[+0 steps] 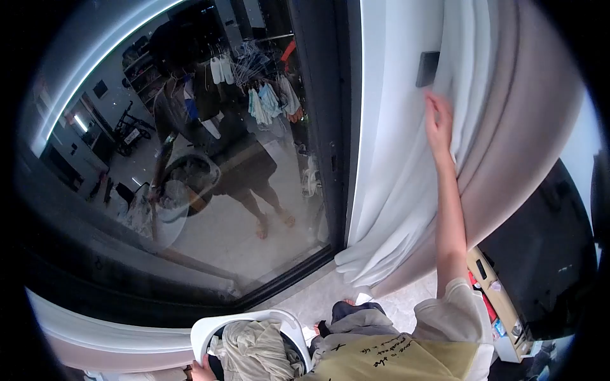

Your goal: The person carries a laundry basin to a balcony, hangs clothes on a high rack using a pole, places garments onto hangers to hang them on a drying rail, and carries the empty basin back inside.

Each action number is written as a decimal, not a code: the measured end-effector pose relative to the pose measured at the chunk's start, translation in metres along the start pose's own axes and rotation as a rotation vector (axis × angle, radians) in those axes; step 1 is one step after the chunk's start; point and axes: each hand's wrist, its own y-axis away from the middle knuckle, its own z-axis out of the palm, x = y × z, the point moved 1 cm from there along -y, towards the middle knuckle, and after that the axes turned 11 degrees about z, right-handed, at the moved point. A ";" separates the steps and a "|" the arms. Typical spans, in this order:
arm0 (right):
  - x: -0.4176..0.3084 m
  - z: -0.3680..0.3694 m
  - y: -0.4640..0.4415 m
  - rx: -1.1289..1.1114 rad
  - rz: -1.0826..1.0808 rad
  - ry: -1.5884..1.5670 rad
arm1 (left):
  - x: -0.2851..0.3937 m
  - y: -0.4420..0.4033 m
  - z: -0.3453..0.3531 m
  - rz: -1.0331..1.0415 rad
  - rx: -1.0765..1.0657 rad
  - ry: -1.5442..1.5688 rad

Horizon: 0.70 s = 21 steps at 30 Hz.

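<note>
The white laundry basket (292,326), filled with crumpled beige laundry (253,349), sits by the person's waist, the left hand (203,370) gripping its left rim. The right hand (438,124), fingers extended, is just below the dark wall switch (428,68), beside the white curtain (406,213).

Right hand (440,127) raised, unclenched, arm (451,219) outstretched; left hand (203,369) low.
</note>
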 end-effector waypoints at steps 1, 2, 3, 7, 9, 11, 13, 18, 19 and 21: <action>0.002 0.008 -0.010 0.010 0.003 0.021 | 0.000 -0.001 -0.001 0.000 0.003 0.005; 0.006 0.017 -0.021 0.028 0.014 0.044 | 0.000 -0.002 0.000 0.012 0.010 0.009; 0.011 0.020 -0.032 0.039 0.028 0.060 | 0.000 -0.002 -0.002 0.019 0.016 0.012; 0.026 0.029 -0.059 0.041 0.069 0.094 | -0.020 -0.003 0.020 0.012 -0.065 -0.024; 0.028 0.031 -0.059 0.032 0.071 0.094 | -0.013 -0.004 0.013 0.011 -0.035 -0.043; 0.031 0.032 -0.056 0.028 0.079 0.095 | -0.005 -0.003 -0.001 0.008 -0.009 -0.038; 0.033 0.033 -0.057 0.019 0.080 0.090 | -0.002 -0.001 -0.007 0.011 -0.005 -0.049; 0.033 0.033 -0.049 -0.002 0.074 0.094 | -0.004 0.004 0.003 0.020 0.057 -0.020; 0.033 0.034 -0.047 -0.008 0.070 0.095 | -0.002 0.003 0.002 0.016 0.059 -0.017; 0.033 0.037 -0.048 -0.020 0.070 0.102 | 0.004 0.000 -0.003 -0.054 -0.017 0.051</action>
